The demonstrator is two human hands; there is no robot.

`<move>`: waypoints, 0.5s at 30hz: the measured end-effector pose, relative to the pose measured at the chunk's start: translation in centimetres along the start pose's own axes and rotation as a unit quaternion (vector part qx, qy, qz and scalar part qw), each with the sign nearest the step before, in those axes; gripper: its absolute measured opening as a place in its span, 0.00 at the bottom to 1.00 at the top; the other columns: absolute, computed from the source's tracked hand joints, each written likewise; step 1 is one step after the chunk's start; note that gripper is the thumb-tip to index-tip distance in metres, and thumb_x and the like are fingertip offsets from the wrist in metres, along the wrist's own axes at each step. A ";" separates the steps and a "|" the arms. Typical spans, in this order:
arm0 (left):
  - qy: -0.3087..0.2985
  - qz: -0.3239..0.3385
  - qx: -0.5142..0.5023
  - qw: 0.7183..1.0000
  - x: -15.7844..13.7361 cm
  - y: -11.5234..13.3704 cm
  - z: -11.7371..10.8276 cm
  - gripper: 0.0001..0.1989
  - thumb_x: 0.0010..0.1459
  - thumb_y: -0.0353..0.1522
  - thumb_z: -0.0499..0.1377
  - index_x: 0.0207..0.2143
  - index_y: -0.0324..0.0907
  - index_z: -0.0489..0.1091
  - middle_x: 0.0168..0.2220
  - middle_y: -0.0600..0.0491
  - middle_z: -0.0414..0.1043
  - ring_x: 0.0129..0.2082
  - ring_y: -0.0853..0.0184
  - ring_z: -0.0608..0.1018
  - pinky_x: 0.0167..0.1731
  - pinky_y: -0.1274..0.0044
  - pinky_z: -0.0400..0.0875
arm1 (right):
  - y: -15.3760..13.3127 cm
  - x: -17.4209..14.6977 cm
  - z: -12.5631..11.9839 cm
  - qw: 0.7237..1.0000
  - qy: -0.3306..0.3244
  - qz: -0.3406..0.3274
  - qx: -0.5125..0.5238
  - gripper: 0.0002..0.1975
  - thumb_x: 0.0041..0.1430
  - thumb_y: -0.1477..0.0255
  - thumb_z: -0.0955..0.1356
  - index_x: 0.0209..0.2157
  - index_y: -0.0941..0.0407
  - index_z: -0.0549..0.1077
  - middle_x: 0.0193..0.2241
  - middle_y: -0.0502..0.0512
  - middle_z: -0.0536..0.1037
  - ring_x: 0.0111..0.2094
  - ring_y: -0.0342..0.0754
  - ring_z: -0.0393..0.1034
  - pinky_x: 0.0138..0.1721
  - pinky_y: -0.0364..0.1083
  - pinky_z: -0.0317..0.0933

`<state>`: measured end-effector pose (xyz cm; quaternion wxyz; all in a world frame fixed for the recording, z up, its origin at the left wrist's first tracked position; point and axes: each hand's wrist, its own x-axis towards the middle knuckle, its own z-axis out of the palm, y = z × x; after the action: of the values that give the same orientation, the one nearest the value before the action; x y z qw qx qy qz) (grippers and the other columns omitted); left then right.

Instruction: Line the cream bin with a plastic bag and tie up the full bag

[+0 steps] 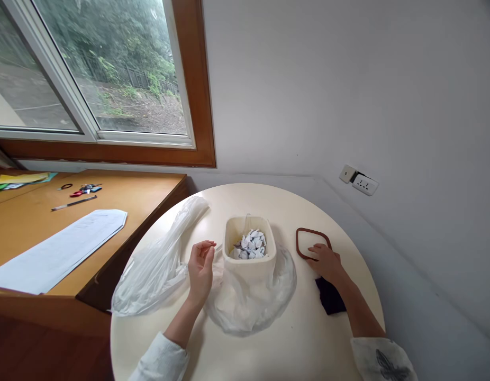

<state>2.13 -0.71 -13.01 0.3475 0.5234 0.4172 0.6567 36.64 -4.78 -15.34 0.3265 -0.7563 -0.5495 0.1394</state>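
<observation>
A cream bin stands upright on the round table, holding several crumpled white papers. Translucent plastic bag film spreads around its base. Just left of the bin, my left hand is raised with loosely curled fingers, thumb apart from them, nothing seen between. At the right, a brown rounded-square ring lies on the table. My right hand covers its near right corner, fingers inside the ring and thumb by its near edge; the exact grip is partly hidden. Beneath the right forearm sits a dark cloth.
A long white plastic bag lies along the left of the round table. On the adjoining wooden desk are paper sheets, a pen and small items. A wall with a socket borders the right.
</observation>
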 end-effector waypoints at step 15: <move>0.022 0.004 0.070 0.997 0.0 -0.6 -0.3 0.07 0.52 0.35 0.58 0.28 0.41 0.65 0.27 0.55 0.65 0.30 0.68 0.69 0.34 0.76 0.66 | -5.0 0.8 -3.4 0.921 0.194 -0.033 0.335 0.11 0.54 0.63 0.64 0.35 0.55 0.69 0.25 0.49 0.71 0.28 0.45 0.67 0.32 0.47 0.61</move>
<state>1.84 -0.52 -13.54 0.2983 0.5330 0.4676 0.6389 35.14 -4.27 -9.48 0.6654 -0.5968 -0.4209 0.1547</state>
